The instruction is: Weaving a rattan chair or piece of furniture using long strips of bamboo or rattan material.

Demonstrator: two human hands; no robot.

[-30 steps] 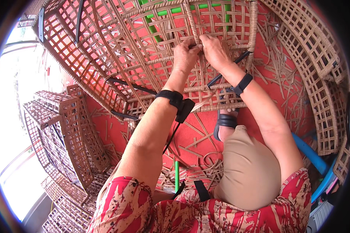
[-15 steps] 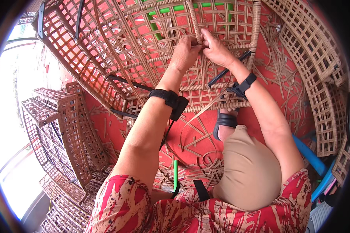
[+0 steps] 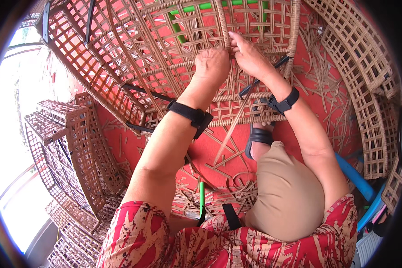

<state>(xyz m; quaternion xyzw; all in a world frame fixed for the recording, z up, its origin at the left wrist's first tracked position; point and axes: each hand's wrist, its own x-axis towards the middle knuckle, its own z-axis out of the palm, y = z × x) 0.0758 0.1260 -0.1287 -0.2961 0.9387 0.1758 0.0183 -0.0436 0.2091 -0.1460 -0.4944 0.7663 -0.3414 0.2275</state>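
Note:
A large open-weave tan wicker frame [image 3: 178, 76] spreads out before me, with a wrapped rib [image 3: 222, 20] running down its middle. My left hand [image 3: 211, 65] is closed in a fist just left of the rib's lower part, its knuckles up; what its fingers hold is hidden. On the other side my right hand [image 3: 251, 57] presses its fingertips against the rib, index finger uppermost, other fingers curled in at the weave. A loose wicker strip [image 3: 230, 131] hangs from near my right wrist toward the floor, slightly blurred.
Cut strips litter the red floor [image 3: 205, 154]. Woven panels [image 3: 71, 152] stack at left; another woven piece [image 3: 362, 89] curves along the right. Green tubing [image 3: 201, 6] shows behind the weave. A blue tube [image 3: 355, 178] lies at lower right, and my sandalled foot [image 3: 260, 138] sits by the frame's edge.
My left hand has turned knuckles up and closed, shifting slightly down; its forearm swung left. My right hand stays nearly in place. The loose strip has swung and straightened.

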